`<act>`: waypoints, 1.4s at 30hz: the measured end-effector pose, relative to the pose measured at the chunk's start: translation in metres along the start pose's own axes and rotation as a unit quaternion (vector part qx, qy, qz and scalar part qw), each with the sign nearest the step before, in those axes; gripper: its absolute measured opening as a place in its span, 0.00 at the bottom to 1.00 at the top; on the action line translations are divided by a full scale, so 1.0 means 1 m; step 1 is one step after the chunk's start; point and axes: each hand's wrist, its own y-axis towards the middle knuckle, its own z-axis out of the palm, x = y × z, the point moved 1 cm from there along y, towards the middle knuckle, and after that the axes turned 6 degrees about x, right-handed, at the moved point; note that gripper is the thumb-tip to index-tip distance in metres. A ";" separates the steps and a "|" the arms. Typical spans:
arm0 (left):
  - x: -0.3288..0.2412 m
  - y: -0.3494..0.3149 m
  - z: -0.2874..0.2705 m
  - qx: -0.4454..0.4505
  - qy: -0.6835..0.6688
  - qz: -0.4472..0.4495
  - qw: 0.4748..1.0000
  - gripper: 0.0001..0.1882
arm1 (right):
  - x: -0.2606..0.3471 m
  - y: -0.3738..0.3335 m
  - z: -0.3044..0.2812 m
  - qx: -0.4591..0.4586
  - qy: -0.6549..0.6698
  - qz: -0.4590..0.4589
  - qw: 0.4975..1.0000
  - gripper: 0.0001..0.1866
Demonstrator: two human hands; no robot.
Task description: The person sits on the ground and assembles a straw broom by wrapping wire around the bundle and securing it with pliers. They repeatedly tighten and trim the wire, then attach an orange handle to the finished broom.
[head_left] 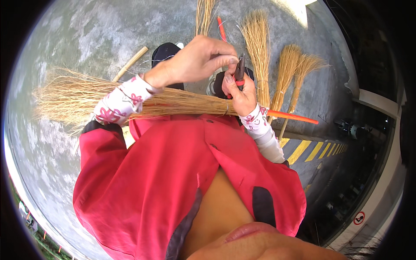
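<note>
A twig broom lies across my lap. Its loose twigs fan out to the left, a dark binding rings it near the right end, and an orange handle sticks out on the right. Above that bound end, my right hand is wrapped around pliers with dark jaws and red grips, jaws pointing up. My left hand reaches over from the left, thumb and fingers pinched together right beside the jaws. Whatever sits in that pinch is too small to make out.
Several more twig brooms lie on the concrete floor: one broom at right of my feet, two smaller brooms farther right, another broom at the far edge. A wooden stick lies left. Yellow-striped edging runs at right.
</note>
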 end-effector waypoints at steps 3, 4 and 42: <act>-0.001 -0.003 0.005 -0.017 -0.077 0.006 0.997 0.13 | 0.005 0.002 0.000 0.049 0.060 -0.023 0.997 0.15; -0.001 -0.002 0.005 -0.006 -0.132 -0.004 0.991 0.14 | 0.006 0.003 -0.001 0.061 0.043 -0.053 0.996 0.15; 0.002 0.000 0.001 0.133 -0.163 0.040 0.977 0.17 | 0.063 -0.034 -0.027 0.291 0.367 0.255 0.846 0.18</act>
